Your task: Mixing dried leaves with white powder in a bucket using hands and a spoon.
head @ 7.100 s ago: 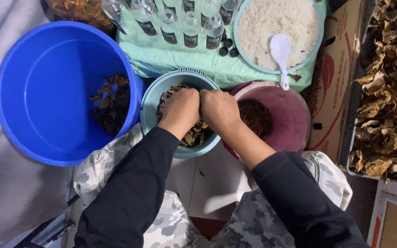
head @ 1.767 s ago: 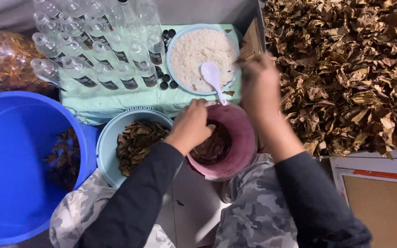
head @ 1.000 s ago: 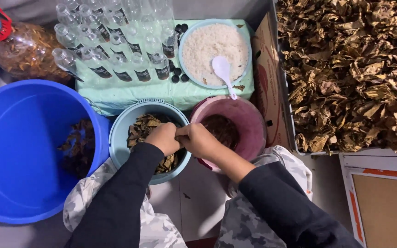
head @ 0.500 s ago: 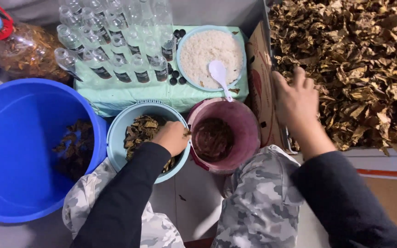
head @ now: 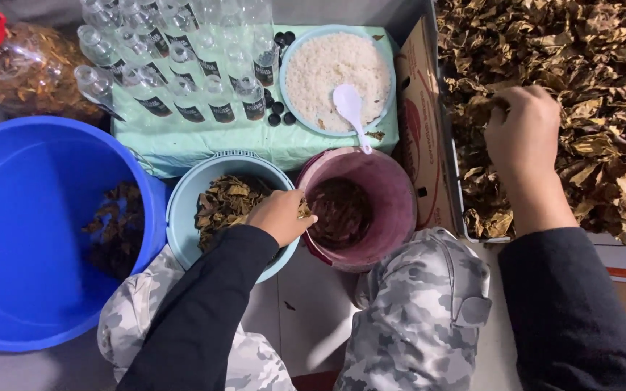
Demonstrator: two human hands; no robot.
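Your left hand (head: 278,216) is curled shut over a small piece of dry leaf (head: 303,211), pinched at the fingertips right on the rim where the light blue bowl (head: 182,210) meets the maroon bowl (head: 393,195). Your right hand (head: 523,134) is out to the right, knuckles up, fingers bent down into the big heap of dried brown leaves (head: 588,94); whether it has actually closed on a leaf, you cannot tell from here, since the fingertips are buried.

The light blue bowl holds a pile of greenish-brown leaf pieces, and your left wrist lies across its right side. The maroon bowl just beside it carries a darker, wet-looking mass at the bottom. Left of both sits the large blue bucket (head: 30,188), with a clump of dark leaves against its right inner wall.

Behind the bowls, on a pale green cloth (head: 182,141), stands a plate of white rice (head: 327,72) with a white spoon (head: 351,108) lying on it, handle pointing towards the maroon bowl. Rows of small clear bottles (head: 182,65) lean beside the plate, a few black caps (head: 278,112) scattered between them. Your camouflage-patterned knees (head: 422,311) sit below the bowls.
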